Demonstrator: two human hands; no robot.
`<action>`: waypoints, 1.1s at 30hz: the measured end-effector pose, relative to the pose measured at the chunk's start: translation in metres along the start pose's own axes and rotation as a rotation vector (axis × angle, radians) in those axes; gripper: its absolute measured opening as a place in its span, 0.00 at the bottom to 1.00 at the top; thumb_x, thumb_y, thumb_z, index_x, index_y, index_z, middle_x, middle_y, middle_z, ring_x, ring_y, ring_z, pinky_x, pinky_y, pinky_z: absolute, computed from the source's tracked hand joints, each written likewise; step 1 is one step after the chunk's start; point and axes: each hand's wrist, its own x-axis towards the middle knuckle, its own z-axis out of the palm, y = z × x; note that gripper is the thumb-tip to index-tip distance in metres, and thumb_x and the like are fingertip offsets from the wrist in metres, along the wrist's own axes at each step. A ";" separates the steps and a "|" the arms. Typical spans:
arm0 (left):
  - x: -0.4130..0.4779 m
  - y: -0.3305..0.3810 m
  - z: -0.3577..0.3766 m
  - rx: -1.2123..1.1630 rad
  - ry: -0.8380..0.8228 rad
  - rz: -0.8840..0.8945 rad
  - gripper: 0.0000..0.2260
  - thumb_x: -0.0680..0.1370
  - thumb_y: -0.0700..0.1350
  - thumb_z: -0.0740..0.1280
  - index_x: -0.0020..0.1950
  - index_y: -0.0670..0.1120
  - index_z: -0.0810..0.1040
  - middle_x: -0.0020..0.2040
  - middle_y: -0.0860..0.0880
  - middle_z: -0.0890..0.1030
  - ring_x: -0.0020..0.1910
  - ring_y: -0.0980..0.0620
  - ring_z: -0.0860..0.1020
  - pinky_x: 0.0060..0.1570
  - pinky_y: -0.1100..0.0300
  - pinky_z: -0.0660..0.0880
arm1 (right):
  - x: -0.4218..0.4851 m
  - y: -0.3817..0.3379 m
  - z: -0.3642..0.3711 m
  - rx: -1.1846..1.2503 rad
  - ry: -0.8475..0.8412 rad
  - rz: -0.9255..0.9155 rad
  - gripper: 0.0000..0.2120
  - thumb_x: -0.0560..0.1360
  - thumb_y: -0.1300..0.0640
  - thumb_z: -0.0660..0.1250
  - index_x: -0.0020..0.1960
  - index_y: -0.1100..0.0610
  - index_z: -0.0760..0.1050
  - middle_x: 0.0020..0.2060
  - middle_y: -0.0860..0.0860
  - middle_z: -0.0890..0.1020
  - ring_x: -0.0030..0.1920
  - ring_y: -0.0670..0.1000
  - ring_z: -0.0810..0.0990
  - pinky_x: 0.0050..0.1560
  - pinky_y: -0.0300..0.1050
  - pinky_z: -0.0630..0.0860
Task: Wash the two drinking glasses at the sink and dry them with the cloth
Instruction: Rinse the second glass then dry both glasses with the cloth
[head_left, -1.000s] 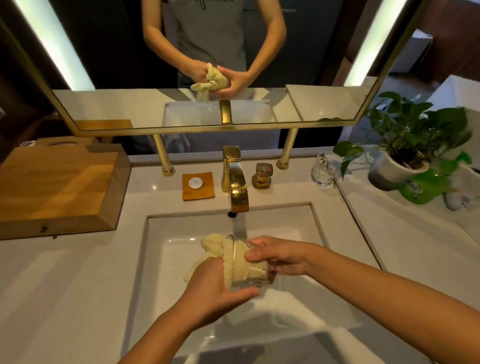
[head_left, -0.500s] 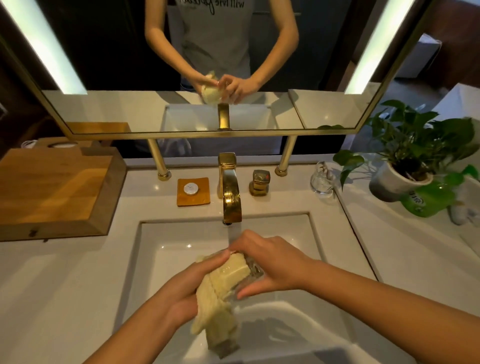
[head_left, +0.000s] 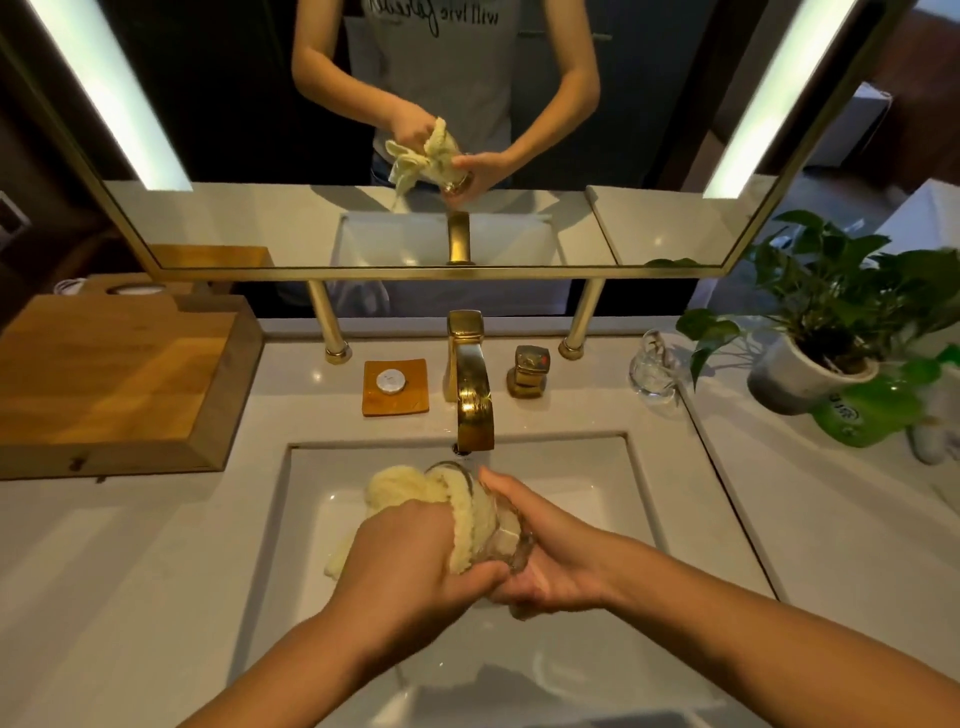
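Over the white sink basin (head_left: 587, 467) I hold a clear drinking glass (head_left: 506, 535) tipped on its side, with my right hand (head_left: 550, 556) cupped around its base. A pale yellow cloth (head_left: 410, 488) is stuffed into the glass's mouth and bunches out to the left. My left hand (head_left: 410, 561) grips the cloth and covers part of the glass. A second clear glass (head_left: 652, 371) stands on the counter at the right, beside the plant.
A gold tap (head_left: 470, 395) reaches over the basin, with its gold handle (head_left: 530, 371) to the right. An orange soap dish (head_left: 396, 387) is left of the tap. A wooden box (head_left: 114, 379) fills the left counter. A potted plant (head_left: 826, 332) and green bottle (head_left: 872, 410) stand at right.
The cloth hung loose below the glass half a second ago; now it is bunched into the glass's mouth. My left hand has come over the top of it, and the view has tilted down.
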 end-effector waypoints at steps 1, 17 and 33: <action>0.001 -0.002 -0.001 -0.175 -0.007 0.007 0.18 0.68 0.64 0.63 0.47 0.52 0.79 0.44 0.54 0.82 0.45 0.55 0.79 0.48 0.55 0.76 | -0.004 -0.001 0.001 -0.038 0.030 -0.012 0.30 0.64 0.28 0.65 0.49 0.54 0.77 0.32 0.50 0.80 0.27 0.45 0.76 0.26 0.33 0.71; 0.013 -0.009 -0.008 -0.529 0.022 -0.135 0.19 0.57 0.65 0.68 0.39 0.55 0.79 0.38 0.52 0.83 0.39 0.56 0.81 0.44 0.53 0.80 | -0.011 -0.005 0.018 -0.972 0.321 -0.473 0.27 0.63 0.47 0.74 0.59 0.50 0.69 0.47 0.50 0.80 0.45 0.48 0.81 0.43 0.49 0.81; 0.034 -0.019 -0.010 -1.281 -0.067 -0.386 0.10 0.73 0.43 0.70 0.53 0.43 0.81 0.45 0.44 0.86 0.45 0.48 0.84 0.40 0.61 0.78 | -0.025 -0.032 0.015 -1.609 0.517 -0.583 0.44 0.63 0.41 0.77 0.71 0.44 0.57 0.67 0.44 0.70 0.62 0.46 0.74 0.59 0.44 0.75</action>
